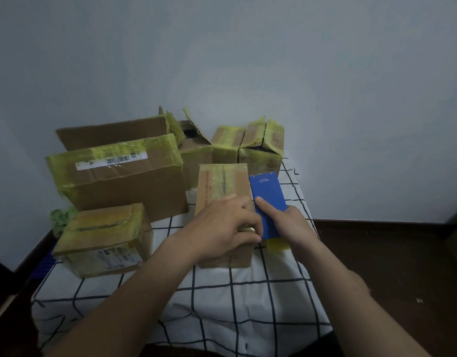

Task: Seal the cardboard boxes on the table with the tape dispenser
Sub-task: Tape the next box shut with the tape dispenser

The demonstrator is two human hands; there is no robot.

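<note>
Table [222,305]: covered with a white cloth with a dark grid, and all boxes stand on its far half.

Large box [124,186], back left: top and edges carry yellowish tape, flaps closed. Judged sealed. Behind it a long box [114,134] shows an upright flap.

Back row: one open box [194,150] has its flaps standing up and a dark gap inside. The right-hand pair [260,148] is taped but split at the top. Judged not yet sealed.

Front-left box [103,238]: tape runs along the top seam. Looks done.

Narrow box [222,184], centre: this is the box in hand. A tape strip shows on the far part of its seam; the near part is hidden under the hand.

Left hand [222,222]: lies on the narrow box, fingers curled at its right edge against the dispenser. Whether it pinches anything I cannot tell.

Right hand [291,225]: wrapped round the blue tape dispenser [268,199], thumb on its flat face. The dispenser sits just beside the narrow box's right edge. A yellow tape end [277,245] shows below it.

Estimate: roughly half done. Remaining are this seam, then the back row.
</note>
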